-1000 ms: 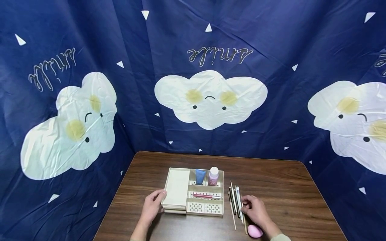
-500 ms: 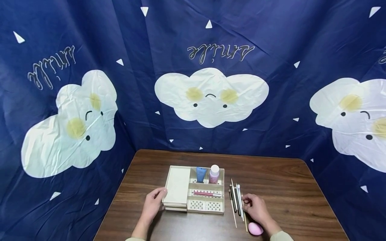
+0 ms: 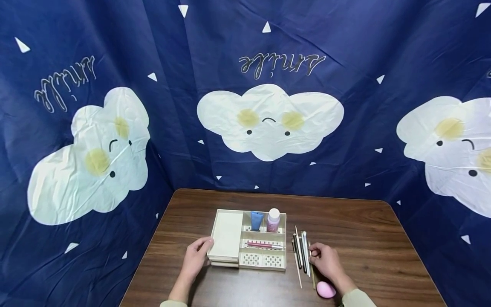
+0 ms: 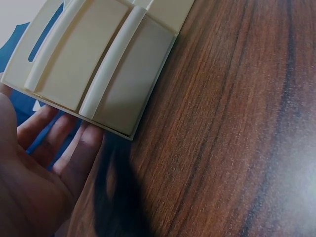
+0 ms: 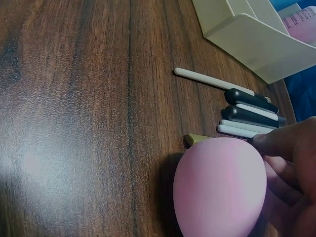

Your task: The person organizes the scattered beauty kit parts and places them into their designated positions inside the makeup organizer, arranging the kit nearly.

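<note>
Fairly slim gold brush (image 5: 197,139); right fingers (image 5: 281,139) there, pinch unclear; left fingers (image 4: 86,150) grip cream organizer (image 3: 226,233).

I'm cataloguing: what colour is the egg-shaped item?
The item is pink, clearest in the right wrist view.

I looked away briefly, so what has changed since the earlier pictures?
Very little. The gold brush at the fingertips of the right hand seems to have slid slightly away from the person, relative to the pink sponge; no new grip or release shows. The head view itself shifted a little. Unchanged: the left hand holds the organizer, with the blue tube and pink bottle inside.
</note>
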Action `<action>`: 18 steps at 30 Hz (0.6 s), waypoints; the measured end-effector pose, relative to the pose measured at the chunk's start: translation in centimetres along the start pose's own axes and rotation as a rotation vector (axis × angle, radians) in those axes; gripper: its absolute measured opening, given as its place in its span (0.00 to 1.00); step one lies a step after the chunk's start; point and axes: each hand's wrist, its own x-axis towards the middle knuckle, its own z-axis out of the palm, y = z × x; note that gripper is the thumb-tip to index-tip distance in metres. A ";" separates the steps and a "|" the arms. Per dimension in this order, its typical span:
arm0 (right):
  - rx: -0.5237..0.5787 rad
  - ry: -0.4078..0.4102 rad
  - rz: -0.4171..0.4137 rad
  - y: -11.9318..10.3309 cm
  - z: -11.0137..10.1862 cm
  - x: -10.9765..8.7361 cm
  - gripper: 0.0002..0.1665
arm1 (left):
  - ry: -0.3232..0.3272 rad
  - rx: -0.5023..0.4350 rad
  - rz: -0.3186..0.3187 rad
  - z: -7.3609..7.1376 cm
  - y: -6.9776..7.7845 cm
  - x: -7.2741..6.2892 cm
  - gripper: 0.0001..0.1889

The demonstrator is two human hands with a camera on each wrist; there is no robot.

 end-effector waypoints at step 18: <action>0.007 0.048 0.061 -0.2 0.2 0.1 0.15 | 0.008 0.021 -0.011 0.1 -0.1 0.1 0.22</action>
